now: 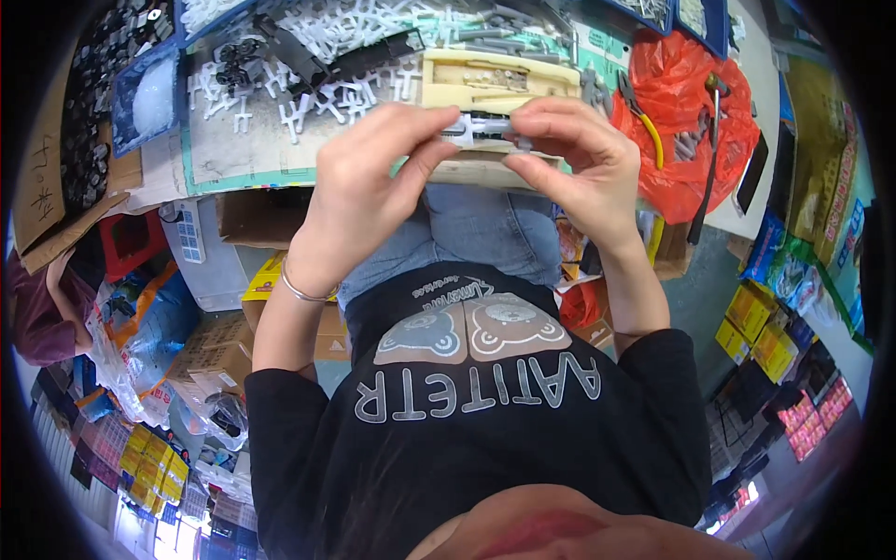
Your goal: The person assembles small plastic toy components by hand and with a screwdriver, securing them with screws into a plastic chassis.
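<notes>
My left hand (369,173) and my right hand (583,173) meet above the table's near edge. Between their fingertips is a small plastic part (487,126), black with white and grey pieces. Thumb and forefinger of my left hand pinch its white end. The right fingers close on the other end, covering much of it. Just beyond the part lies a cream-coloured block-like holder (504,67) with a recess along its top. Loose white branched plastic pieces (299,112) are scattered left of the holder.
At the right, a red plastic bag (649,61) lies under yellow-handled pliers (644,117) and a long black-handled tool (705,177). A blue bin (121,117) with white contents stands left, beside a carton (42,177) of black parts. Another person's sleeve (56,322) shows far left.
</notes>
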`<action>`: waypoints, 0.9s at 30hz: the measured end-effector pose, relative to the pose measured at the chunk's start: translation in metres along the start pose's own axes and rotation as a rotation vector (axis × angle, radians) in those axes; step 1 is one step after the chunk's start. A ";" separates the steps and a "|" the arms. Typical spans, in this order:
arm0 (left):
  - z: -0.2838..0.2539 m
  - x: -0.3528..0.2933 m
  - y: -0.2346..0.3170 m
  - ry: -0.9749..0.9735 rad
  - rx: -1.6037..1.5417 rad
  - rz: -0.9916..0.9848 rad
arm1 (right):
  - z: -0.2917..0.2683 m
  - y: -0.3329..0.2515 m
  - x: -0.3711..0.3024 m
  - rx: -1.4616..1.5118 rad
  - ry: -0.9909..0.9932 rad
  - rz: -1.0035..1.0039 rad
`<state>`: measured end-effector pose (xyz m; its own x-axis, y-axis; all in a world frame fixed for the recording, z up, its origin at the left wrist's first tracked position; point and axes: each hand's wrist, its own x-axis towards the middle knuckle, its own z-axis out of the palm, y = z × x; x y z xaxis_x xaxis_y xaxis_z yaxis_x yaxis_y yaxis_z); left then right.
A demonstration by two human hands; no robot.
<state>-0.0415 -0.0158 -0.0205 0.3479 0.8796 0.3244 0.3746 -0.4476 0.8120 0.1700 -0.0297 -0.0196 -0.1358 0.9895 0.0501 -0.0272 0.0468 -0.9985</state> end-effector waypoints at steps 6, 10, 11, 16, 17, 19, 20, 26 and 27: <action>0.026 -0.009 0.005 -0.153 -0.036 -0.063 | -0.024 -0.001 -0.023 -0.497 -0.115 -0.155; 0.037 -0.010 0.006 -0.106 -0.021 -0.043 | -0.030 0.004 -0.029 -0.449 -0.037 -0.127; 0.038 -0.012 0.003 -0.110 -0.011 -0.032 | -0.030 0.003 -0.030 -0.448 -0.034 -0.127; 0.037 -0.012 0.002 -0.170 -0.041 -0.141 | -0.036 0.006 -0.028 -0.605 -0.084 -0.208; 0.039 -0.011 0.000 -0.083 0.090 -0.057 | -0.038 0.008 -0.027 -0.603 -0.083 -0.207; 0.042 -0.008 -0.003 0.001 0.219 0.027 | -0.044 0.016 -0.023 -0.716 0.019 -0.274; 0.044 -0.009 -0.006 0.026 0.313 0.084 | -0.045 0.020 -0.022 -0.715 0.020 -0.272; 0.055 -0.016 -0.016 0.042 0.494 0.200 | -0.045 0.032 -0.014 -0.757 -0.064 -0.348; 0.056 -0.017 -0.017 0.056 0.522 0.215 | -0.045 0.033 -0.013 -0.744 -0.081 -0.343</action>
<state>-0.0055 -0.0323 -0.0670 0.4224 0.7609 0.4926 0.6809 -0.6250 0.3816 0.2156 -0.0350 -0.0543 -0.3107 0.8922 0.3278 0.5795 0.4512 -0.6787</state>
